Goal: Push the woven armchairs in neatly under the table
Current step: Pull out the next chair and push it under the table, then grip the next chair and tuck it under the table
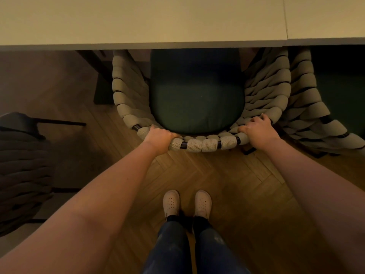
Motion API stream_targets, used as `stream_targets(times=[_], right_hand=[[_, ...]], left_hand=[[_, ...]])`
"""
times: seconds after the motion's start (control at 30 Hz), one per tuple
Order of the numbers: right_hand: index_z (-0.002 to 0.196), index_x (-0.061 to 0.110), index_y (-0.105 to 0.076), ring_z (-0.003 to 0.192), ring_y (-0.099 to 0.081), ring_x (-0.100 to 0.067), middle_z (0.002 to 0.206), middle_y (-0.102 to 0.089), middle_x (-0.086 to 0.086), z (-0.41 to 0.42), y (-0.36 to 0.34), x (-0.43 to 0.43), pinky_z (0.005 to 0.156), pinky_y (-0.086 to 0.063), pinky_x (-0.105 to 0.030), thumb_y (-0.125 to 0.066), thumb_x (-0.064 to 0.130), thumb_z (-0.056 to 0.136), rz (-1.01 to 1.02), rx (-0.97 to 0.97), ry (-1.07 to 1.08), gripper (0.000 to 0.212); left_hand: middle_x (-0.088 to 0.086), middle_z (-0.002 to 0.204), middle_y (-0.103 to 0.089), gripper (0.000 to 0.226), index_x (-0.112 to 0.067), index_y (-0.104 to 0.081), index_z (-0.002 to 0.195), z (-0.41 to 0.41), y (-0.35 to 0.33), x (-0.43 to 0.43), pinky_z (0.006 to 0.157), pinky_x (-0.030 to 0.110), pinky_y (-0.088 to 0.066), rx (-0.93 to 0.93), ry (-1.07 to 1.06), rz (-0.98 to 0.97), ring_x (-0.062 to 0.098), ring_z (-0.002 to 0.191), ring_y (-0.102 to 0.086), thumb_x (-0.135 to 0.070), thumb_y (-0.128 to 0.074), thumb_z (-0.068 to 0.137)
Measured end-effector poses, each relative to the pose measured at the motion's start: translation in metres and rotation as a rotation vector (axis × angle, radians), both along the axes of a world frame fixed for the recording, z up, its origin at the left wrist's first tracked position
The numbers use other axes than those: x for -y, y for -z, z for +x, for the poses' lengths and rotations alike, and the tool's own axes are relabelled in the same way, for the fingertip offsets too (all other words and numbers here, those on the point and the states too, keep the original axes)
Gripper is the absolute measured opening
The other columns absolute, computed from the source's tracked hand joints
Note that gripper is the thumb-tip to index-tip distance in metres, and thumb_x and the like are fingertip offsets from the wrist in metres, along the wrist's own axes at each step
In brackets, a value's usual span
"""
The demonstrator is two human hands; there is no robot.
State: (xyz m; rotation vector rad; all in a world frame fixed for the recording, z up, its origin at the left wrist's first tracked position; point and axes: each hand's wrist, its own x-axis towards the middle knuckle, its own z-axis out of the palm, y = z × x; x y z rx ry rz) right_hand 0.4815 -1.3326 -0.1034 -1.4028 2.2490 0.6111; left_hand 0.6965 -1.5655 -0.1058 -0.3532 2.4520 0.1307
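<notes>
A woven armchair (207, 144) with thick beige cords and a dark green seat cushion (197, 99) stands right in front of me, its front part under the pale table (138, 22). My left hand (160, 138) grips the curved back rail on the left. My right hand (256, 129) grips the same rail on the right. Both arms are stretched out. A second woven armchair (316, 107) sits close beside it on the right, partly under the table.
A third, darker woven chair (21, 165) stands at the left edge, away from the table. A dark table leg (102, 80) is left of the held chair. My feet in white shoes (186, 203) stand on herringbone wood floor.
</notes>
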Motion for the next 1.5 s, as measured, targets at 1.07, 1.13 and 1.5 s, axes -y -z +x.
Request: stream_targets(times=[1.07,1.13,1.5], right_hand=[[0.154,0.026,-0.013,0.149,-0.005,-0.025,0.16,-0.015,-0.009,0.375,-0.033,0.208,0.122,-0.005,-0.045,-0.063,0.039,0.089,-0.338,0.362,-0.299,0.083],[0.154,0.027,-0.013,0.149,-0.005,-0.025,0.16,-0.015,-0.009,0.425,-0.031,0.23,0.122,-0.004,-0.044,-0.063,0.041,0.088,-0.329,0.379,-0.307,0.084],[0.154,0.023,-0.015,0.149,-0.01,-0.027,0.159,-0.018,-0.012,0.66,-0.035,0.339,0.121,-0.008,-0.047,-0.064,0.044,0.087,-0.387,0.479,-0.513,0.086]], left_hand=[[0.015,0.161,0.016,0.086,-0.024,0.01,0.154,0.388,-0.021,0.016,0.12,0.05,0.003,-0.237,-0.748,-0.158,0.03,0.149,0.013,-0.03,-0.052,0.095],[0.015,0.161,0.016,0.084,-0.024,0.007,0.155,0.454,-0.025,0.029,0.119,0.05,0.004,-0.241,-0.824,-0.158,0.03,0.149,0.014,-0.029,-0.051,0.096],[0.017,0.161,0.01,0.095,-0.022,0.002,0.156,0.72,-0.04,0.12,0.117,0.054,0.003,-0.148,-1.065,-0.313,0.032,0.148,0.013,-0.027,-0.065,0.088]])
